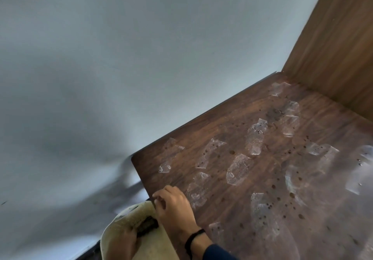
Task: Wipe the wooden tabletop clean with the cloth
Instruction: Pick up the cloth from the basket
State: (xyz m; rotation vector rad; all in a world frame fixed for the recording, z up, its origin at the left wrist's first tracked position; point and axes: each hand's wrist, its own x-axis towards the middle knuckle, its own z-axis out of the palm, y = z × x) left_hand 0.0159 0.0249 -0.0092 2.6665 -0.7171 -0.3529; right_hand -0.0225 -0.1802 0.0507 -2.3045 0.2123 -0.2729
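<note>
Cream cloth (130, 217) bunched just off the table's left edge, left hand (123, 241) half buried in it and gripping it, right hand (173, 205) knuckles-up on the stained wooden tabletop (262, 181), fingers curled over that edge, grasp unclear, black wristband (193, 237) on the wrist.

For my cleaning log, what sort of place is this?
Probably a plain indoor room: a stained wooden tabletop with tape scraps stands against a bare pale wall, beside a wooden panel.
</note>
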